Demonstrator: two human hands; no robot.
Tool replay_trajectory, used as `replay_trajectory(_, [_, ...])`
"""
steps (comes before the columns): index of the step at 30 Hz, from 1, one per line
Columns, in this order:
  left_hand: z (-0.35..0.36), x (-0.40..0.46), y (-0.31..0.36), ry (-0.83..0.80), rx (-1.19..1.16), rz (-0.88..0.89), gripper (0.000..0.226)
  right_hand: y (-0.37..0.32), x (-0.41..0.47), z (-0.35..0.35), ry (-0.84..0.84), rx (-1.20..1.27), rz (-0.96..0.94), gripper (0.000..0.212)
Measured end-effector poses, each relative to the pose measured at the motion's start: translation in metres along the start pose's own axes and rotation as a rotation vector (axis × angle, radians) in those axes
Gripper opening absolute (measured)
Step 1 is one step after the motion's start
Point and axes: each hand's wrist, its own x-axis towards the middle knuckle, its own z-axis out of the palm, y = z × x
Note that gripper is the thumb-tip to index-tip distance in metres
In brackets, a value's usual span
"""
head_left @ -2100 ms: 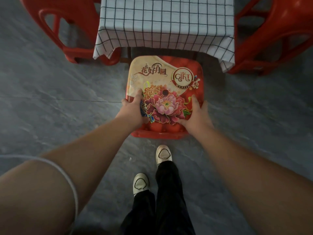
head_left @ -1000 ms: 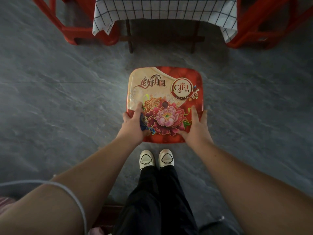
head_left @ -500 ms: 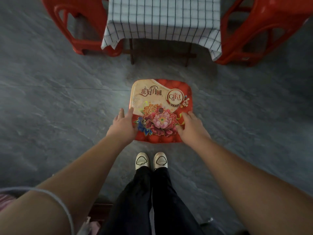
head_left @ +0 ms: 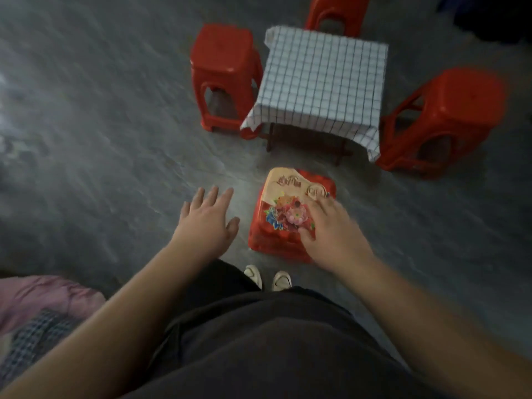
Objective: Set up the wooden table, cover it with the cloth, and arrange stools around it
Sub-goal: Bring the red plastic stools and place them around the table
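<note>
A small wooden table stands under a white checked cloth (head_left: 322, 79); only its dark legs (head_left: 269, 139) show. A red stool with a flowered top (head_left: 283, 208) sits on the floor just in front of the table. My left hand (head_left: 205, 223) hovers spread and empty to the left of that stool. My right hand (head_left: 331, 228) is over the stool's right side with fingers apart, not gripping it. Three plain red stools stand around the table: one at its left (head_left: 224, 70), one at its right (head_left: 440, 119), one behind it (head_left: 335, 12).
Grey stone-look floor (head_left: 100, 125) lies all around. My feet in white shoes (head_left: 267, 279) stand just behind the flowered stool. A pink and checked fabric heap (head_left: 37, 315) lies at the lower left. Something dark sits in the top right corner (head_left: 489, 15).
Both hands have let go of the flowered stool, which now rests on the floor before the table. The left hand moved away to the left. The view has risen and pulled back.
</note>
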Motion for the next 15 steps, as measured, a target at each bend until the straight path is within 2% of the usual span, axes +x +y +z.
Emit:
replay_trajectory(8, [-0.046, -0.007, -0.057, 0.068, -0.043, -0.083, 0.07, -0.078, 0.028, -0.037, 0.006, -0.072, -0.139, 0.069])
replay_trajectory(15, [-0.083, 0.027, -0.168, 0.081, -0.126, -0.182, 0.07, -0.189, 0.101, -0.039, -0.014, -0.105, -0.17, 0.071])
